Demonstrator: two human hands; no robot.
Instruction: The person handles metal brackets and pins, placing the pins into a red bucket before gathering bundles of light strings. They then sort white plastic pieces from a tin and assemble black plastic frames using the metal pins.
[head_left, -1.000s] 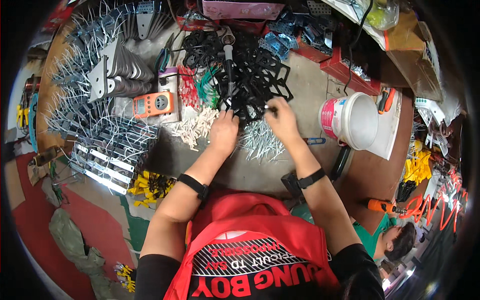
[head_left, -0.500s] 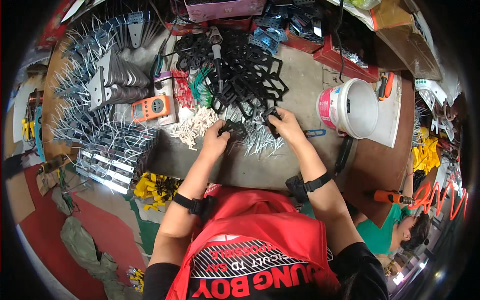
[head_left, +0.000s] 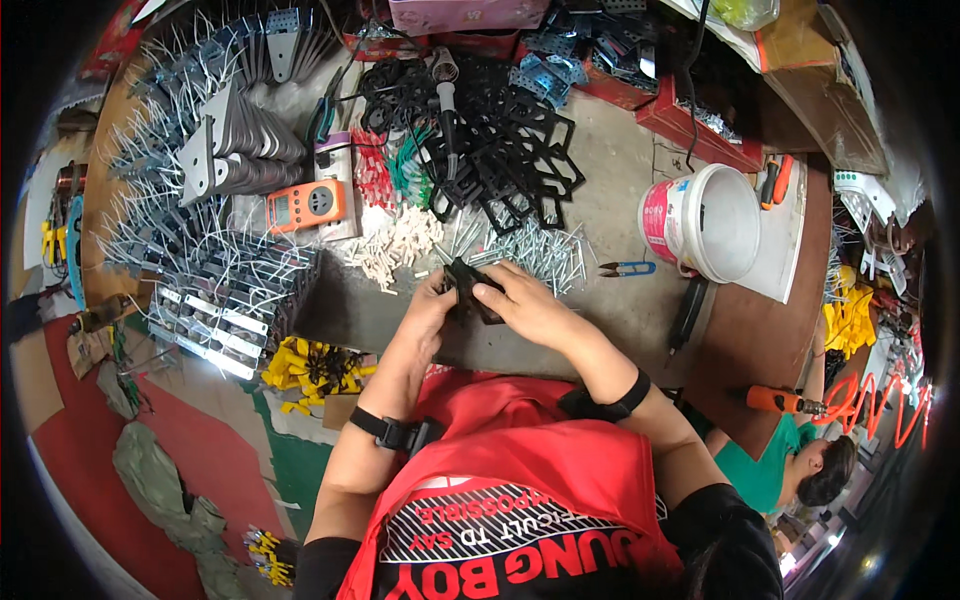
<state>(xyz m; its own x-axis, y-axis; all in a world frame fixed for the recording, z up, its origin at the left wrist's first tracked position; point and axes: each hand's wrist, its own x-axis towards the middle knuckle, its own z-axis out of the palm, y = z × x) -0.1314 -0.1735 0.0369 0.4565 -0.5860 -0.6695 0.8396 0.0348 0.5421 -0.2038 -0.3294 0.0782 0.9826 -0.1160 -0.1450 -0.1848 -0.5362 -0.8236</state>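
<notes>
Close to the table's near edge, my left hand [head_left: 427, 308] and my right hand [head_left: 530, 305] are closed together around black plastic parts [head_left: 463, 278]. Fingers cover much of these parts, so I cannot tell their full shape or how they join. Just beyond lies a pile of long silver screws [head_left: 545, 252]. Small whitish pegs [head_left: 385, 245] are heaped to its left. Behind the screws is a tangled heap of black plastic frames [head_left: 525, 140], with a soldering iron [head_left: 446, 100] lying on it. Red wires [head_left: 370, 165] and green wires [head_left: 408, 165] are bunched beside that heap.
An orange multimeter [head_left: 305, 206] and stacked metal brackets [head_left: 225, 155] stand left, near rows of wired assemblies [head_left: 215, 320]. At right are a white bucket [head_left: 662, 220], blue snips [head_left: 630, 268] and an orange power screwdriver [head_left: 775, 398]. A person in green [head_left: 755, 465] sits beyond.
My hands were apart, each with a black part over the screws. My right hand has moved left and nearer to me, and both hands now meet with the black parts together.
</notes>
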